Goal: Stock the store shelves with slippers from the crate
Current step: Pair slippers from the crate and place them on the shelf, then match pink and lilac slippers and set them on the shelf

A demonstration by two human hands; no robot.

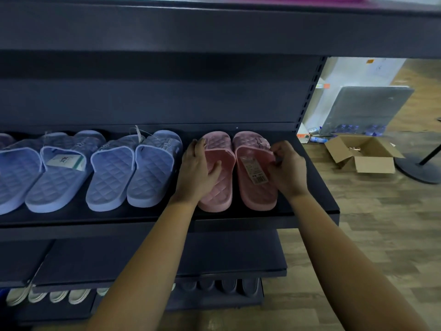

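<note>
Setting a pink pair straight at the right end of the shelf. Gripping the left pink slipper with the left hand: thumb down on the footbed, fingers curled round its outer side. Holding the right pink slipper with the right hand, fingers bent in tight, pinching at the strap edge just by the tag. Hard to tell whether on the strap or on the tag string.

To do this well: line both pink heels up with the blue heels next door. Point the toes straight back. Keep the two pink ones close, side by side, never one on top of the other. Leave a small gap from the blue slippers. Lay the tag flat on the footbed, print side up, easy to read. Press softly; soft stuff by the look of it, likely to bend under a hard squeeze. Check for a flat, steady sit, then let go.

Around: more blue pairs along the shelf to the left. Lower down, white soles and dark soles in rows. On the floor to the right, an open box, with bottles and a grey board behind and a round stand beside. No crate in sight.

In the way: not much. Shelf end just beside the right pink slipper, so no room to slide further right. Top shelf above the hands, so pull back low, not up.
</note>
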